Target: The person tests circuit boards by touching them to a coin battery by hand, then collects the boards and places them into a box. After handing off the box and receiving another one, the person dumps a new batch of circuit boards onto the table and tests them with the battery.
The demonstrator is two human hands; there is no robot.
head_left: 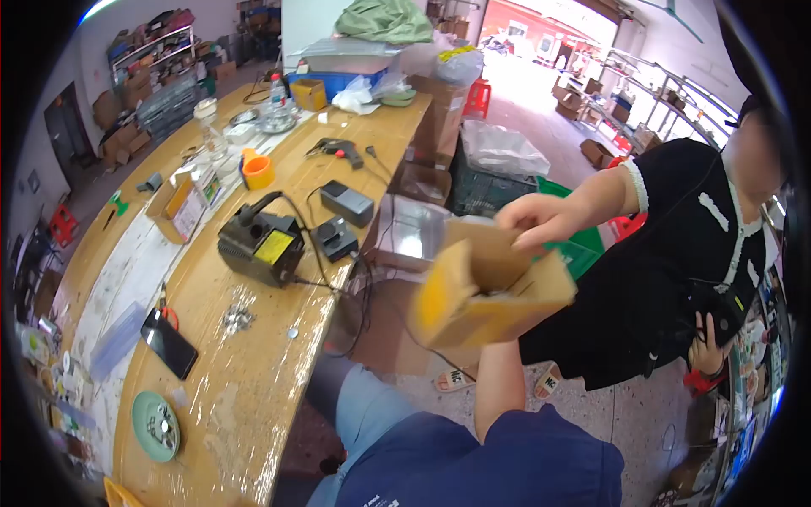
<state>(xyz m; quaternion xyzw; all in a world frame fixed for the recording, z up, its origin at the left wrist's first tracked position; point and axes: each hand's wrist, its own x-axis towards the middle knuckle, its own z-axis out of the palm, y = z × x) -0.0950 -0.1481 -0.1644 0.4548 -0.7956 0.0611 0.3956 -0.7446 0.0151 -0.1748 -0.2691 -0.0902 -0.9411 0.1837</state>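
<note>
A cardboard box (515, 325) with yellow patches, blurred and open at the top, is in the air right of the table. My right forearm reaches up to its underside; the box hides my right hand, so its grip cannot be made out. A person in black has one hand (549, 220) at the box's upper rim. My left hand is out of view. On the table (228, 414) lie a pile of small metal parts (238, 318), a black phone (169, 342) and a green dish (155, 427) holding small parts.
A black device (262, 245) with a cable, a grey box-shaped device (346, 203), an orange tape roll (258, 171) and a small carton (177, 209) stand farther up the table. Beyond its right edge are a dark crate (490, 186) and a green bin (583, 249).
</note>
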